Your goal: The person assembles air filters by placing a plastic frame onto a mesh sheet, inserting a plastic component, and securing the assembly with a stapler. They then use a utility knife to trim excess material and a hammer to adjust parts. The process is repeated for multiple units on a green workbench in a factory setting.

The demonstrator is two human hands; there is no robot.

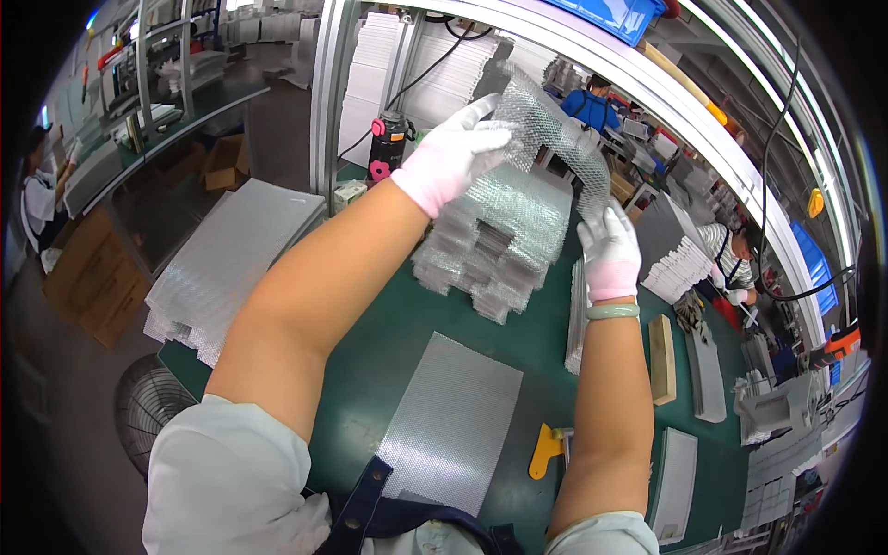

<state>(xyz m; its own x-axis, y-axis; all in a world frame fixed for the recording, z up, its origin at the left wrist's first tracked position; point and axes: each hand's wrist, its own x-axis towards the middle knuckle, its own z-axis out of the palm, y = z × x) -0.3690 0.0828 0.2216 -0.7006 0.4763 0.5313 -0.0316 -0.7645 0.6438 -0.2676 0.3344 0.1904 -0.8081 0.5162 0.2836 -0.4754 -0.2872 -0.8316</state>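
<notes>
Both my hands wear white gloves and are raised over a green worktable (370,342). My left hand (455,148) grips the upper left edge of a clear bubble-wrap bag (546,125). My right hand (609,252), a pale green bangle on its wrist, pinches the lower right end of the same bag. The bag hangs stretched between them, above a heap of wrapped bundles (495,240) on the table. A flat bubble-wrap sheet (453,421) lies on the table close to my body.
A tall stack of bubble-wrap sheets (227,264) sits at the table's left edge. A wooden block (660,356), a yellow scraper (544,449) and white panels (675,481) lie to the right. A fan (143,412) stands on the floor. Other people work at the left, the back and the right.
</notes>
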